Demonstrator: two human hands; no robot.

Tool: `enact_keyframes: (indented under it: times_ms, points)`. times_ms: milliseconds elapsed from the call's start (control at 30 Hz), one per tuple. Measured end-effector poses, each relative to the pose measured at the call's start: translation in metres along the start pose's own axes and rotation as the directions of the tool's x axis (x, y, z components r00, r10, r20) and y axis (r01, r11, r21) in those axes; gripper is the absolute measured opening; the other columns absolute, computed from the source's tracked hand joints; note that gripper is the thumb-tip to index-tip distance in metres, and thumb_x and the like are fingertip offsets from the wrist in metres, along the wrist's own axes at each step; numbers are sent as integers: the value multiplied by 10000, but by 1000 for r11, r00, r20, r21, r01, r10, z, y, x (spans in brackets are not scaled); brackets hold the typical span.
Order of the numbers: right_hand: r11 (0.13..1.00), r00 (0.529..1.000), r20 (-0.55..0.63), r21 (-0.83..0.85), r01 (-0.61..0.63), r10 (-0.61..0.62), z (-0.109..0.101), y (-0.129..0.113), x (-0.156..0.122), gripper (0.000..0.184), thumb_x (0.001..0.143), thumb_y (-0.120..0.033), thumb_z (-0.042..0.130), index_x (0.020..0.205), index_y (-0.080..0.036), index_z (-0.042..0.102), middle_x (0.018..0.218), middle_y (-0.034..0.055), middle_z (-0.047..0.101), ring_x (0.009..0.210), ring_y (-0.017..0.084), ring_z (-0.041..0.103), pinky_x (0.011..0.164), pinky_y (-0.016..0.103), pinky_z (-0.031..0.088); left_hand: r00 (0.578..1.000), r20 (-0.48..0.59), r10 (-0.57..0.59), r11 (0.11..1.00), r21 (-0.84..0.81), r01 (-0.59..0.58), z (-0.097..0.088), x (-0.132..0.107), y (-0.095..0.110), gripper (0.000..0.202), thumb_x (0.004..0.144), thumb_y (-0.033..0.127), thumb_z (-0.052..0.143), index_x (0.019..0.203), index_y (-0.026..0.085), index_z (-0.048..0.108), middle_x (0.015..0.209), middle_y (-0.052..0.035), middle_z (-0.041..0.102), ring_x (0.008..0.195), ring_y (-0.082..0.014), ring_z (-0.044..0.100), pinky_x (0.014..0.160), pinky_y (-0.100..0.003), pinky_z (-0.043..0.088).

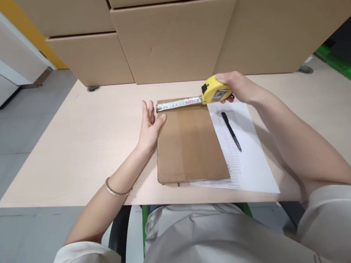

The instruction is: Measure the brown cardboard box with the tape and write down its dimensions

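Observation:
A flat brown cardboard piece (189, 147) lies on the table, partly over a printed sheet of paper (251, 155). My right hand (237, 85) grips a yellow tape measure (216, 90) at the far right corner of the cardboard. Its metal blade (180, 103) is pulled out to the left across the far edge, with the end hook near the far left corner. At that corner, my left hand (150, 128) has its fingers stretched up and apart, the thumb touching the cardboard's left edge. A black pen (231, 132) rests on the paper.
Large cardboard boxes (178, 39) stand stacked along the back of the light wooden table (67, 151). Round cable grommets (305, 69) sit in the tabletop near the boxes. A green-edged dark object (348, 59) is at the far right.

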State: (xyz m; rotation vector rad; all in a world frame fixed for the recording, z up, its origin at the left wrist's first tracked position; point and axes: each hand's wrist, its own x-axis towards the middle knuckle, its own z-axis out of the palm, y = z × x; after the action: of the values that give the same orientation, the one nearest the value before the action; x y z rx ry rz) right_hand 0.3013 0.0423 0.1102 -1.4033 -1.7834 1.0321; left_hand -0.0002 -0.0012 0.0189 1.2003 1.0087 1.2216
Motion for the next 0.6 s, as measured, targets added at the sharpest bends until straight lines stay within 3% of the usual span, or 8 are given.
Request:
enact_keyframes:
  times_ms: [133,267,333,400,467,500,533,600]
  points:
    - [970,986,157,-241,-10,50,31,-42,5,521,1059,-588,681,704,-208,661,656,51,629,580,158,543,579,302,397,1000,-14,-7,1000,29,7,0,4,-3,1310,950,391,815,1843,312,-140,1971,-71,18,1824,-192,45,1448,-383,162]
    - [938,975,210,-315,145,-80,55,-68,21,525,1038,-568,756,692,-210,591,735,40,608,659,159,532,622,299,360,997,-69,-44,993,110,51,-11,-6,8,1368,904,589,874,1854,329,-76,1973,-92,-20,1827,-259,-21,1462,-436,108]
    - [942,979,145,-286,178,-142,54,-67,31,511,1063,-584,718,737,-213,587,805,47,626,704,163,537,640,289,362,1000,-8,-7,983,182,9,-26,-25,17,1334,890,735,845,1864,330,28,1973,-106,-10,1826,-325,-26,1466,-497,99]
    - [948,987,65,-278,157,-144,48,-59,40,505,1082,-609,674,772,-218,592,853,56,640,724,168,540,647,284,366,982,168,90,951,278,-135,-44,-52,22,1331,845,805,856,1862,375,114,1973,-109,29,1821,-394,-1,1462,-585,78]
    - [953,995,11,-289,94,-95,42,-47,48,485,1083,-591,671,778,-221,598,858,59,643,712,168,534,645,285,373,923,367,116,893,368,-259,-62,-81,21,1474,706,718,1014,1849,468,117,1972,-102,38,1808,-474,10,1439,-702,90]
    - [958,998,7,-281,56,-56,41,-40,50,472,1084,-573,675,777,-222,602,848,57,641,695,165,532,642,287,383,903,416,108,864,410,-292,-68,-94,17,1539,645,644,1077,1841,505,119,1967,-109,52,1800,-512,30,1420,-757,123]
    - [966,1000,19,-259,20,-15,40,-35,51,461,1088,-557,674,779,-221,606,833,52,637,676,161,530,639,289,396,898,427,105,840,445,-310,-74,-105,12,1548,635,573,1104,1834,529,125,1953,-128,107,1790,-534,87,1397,-794,184]
    - [979,998,48,-198,-40,51,39,-27,51,450,1102,-540,658,790,-219,619,799,39,627,636,151,525,634,295,418,910,393,133,841,441,-314,-79,-117,0,1505,660,480,1113,1825,543,161,1857,-167,311,1711,-513,372,1338,-768,386]
